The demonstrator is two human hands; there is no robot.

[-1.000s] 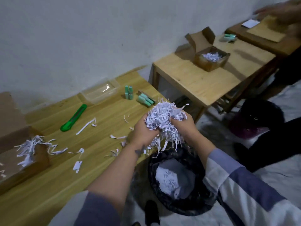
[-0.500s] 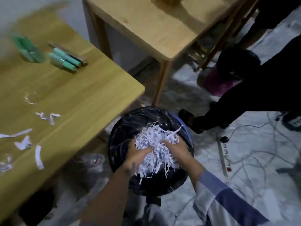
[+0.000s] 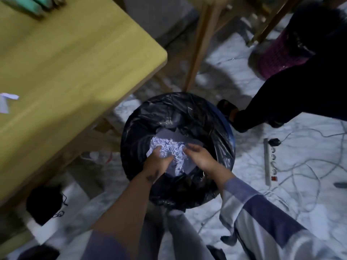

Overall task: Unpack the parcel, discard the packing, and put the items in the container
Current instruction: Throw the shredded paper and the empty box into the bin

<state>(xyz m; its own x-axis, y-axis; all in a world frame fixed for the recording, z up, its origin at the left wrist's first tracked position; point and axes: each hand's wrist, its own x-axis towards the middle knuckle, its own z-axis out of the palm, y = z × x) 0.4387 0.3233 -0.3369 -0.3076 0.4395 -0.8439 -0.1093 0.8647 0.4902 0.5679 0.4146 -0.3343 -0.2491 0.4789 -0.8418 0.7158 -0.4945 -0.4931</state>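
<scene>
Dropped from both hands, shredded paper (image 3: pixel 171 147) lies in the bin (image 3: pixel 221 128); left hand (image 3: pixel 158 161) and right hand (image 3: pixel 200 156) spread empty.

Table: wooden table (image 3: pixel 65 59), yellowish top, upper left, blurred; corner points toward the bin.
On table: white paper scraps (image 3: pixel 6 101) at left edge; green tubes (image 3: pixel 28 5) at top left corner, blurred, cut off by the edge of the view.
Second table: only wooden legs (image 3: pixel 199 45) visible, top centre, standing on the floor.
Floor: pale marbled floor (image 3: pixel 262 102), right and bottom.
On floor: round bin (image 3: pixel 212 119) with black liner, just beside the table corner; pink basket (image 3: pixel 277 59) upper right; white power strip (image 3: pixel 267 160) right of the bin; loose cables (image 3: pixel 308 166) around the strip; dark object (image 3: pixel 44 202) under the table's near edge, unclear what; another person's shoe (image 3: pixel 228 107) just behind the bin.
</scene>
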